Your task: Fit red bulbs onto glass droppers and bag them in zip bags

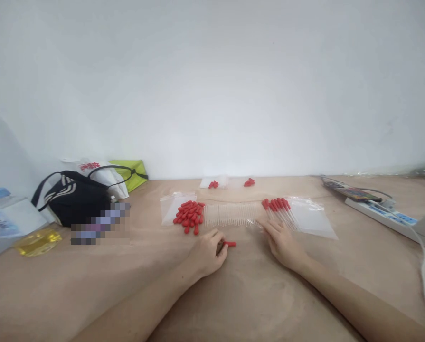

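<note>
My left hand [209, 252] is closed around a red rubber dropper bulb [231, 244], whose narrow end sticks out to the right. Behind that hand a heap of red bulbs [189, 214] lies partly on a clear plastic bag [167, 209]. Thin glass tubes [230, 214] lie side by side in a row in the middle. At the row's right end, my right hand [281, 243] has its fingertips on a slanted glass dropper tube [254, 223] and seems to pinch it. Several droppers with red bulbs fitted [278, 206] lie just behind my right hand.
Two small groups of red bulbs [214, 185] lie near the wall. Another clear bag [310, 216] is on the right, before a white power strip [386, 216] and its cable. A black bag [79, 199], a yellow pouch [39, 242] and a green bag [136, 175] stand left.
</note>
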Demonstrator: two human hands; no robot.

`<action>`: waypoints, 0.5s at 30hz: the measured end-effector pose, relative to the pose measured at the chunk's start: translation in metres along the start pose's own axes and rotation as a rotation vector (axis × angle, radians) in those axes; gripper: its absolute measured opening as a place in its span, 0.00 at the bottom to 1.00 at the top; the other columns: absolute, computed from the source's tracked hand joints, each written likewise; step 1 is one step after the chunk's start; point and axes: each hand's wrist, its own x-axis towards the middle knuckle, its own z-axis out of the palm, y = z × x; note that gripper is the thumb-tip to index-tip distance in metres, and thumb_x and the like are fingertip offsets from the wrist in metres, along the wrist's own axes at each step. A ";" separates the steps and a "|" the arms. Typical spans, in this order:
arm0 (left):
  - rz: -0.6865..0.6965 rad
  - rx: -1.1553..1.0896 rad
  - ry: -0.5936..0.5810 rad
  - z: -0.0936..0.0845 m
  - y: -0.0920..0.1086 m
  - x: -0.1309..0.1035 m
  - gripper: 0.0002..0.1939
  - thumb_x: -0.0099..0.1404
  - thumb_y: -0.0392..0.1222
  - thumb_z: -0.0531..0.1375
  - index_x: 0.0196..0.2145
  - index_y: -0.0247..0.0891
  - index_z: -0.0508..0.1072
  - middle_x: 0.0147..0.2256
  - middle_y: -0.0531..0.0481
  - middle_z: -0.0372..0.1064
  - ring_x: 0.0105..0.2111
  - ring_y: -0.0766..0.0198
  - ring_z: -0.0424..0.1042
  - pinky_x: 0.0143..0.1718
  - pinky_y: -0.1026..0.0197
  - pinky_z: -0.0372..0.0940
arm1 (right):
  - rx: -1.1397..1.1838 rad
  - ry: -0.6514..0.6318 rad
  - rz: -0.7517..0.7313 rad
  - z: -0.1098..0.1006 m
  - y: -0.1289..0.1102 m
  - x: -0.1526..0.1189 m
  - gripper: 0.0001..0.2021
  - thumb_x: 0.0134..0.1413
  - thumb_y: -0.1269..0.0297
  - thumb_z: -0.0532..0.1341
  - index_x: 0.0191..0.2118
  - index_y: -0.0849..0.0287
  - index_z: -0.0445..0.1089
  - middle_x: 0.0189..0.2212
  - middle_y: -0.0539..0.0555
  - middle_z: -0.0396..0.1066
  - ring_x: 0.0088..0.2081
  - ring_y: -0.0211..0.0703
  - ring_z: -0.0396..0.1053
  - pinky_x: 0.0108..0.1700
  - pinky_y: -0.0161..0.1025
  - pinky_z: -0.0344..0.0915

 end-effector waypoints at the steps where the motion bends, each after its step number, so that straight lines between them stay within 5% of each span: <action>1: -0.027 -0.039 -0.018 0.004 -0.002 -0.001 0.02 0.54 0.32 0.53 0.26 0.36 0.65 0.26 0.52 0.62 0.23 0.67 0.63 0.25 0.66 0.59 | 0.015 -0.017 -0.008 -0.001 -0.002 -0.001 0.16 0.54 0.73 0.44 0.47 0.58 0.60 0.34 0.57 0.66 0.34 0.44 0.63 0.36 0.41 0.56; 7: -0.009 -0.194 -0.081 0.006 -0.003 0.002 0.08 0.54 0.37 0.57 0.35 0.38 0.69 0.33 0.50 0.62 0.30 0.65 0.65 0.32 0.64 0.61 | 0.172 -0.099 0.035 -0.007 -0.016 0.002 0.12 0.56 0.69 0.45 0.36 0.58 0.65 0.31 0.55 0.66 0.33 0.42 0.63 0.37 0.42 0.57; 15: -0.099 -0.351 -0.044 0.011 -0.001 0.005 0.04 0.61 0.36 0.50 0.32 0.37 0.65 0.25 0.54 0.65 0.26 0.67 0.65 0.29 0.66 0.59 | 0.319 -0.125 0.068 -0.010 -0.035 0.001 0.11 0.57 0.65 0.46 0.33 0.58 0.64 0.27 0.53 0.67 0.31 0.40 0.64 0.36 0.40 0.57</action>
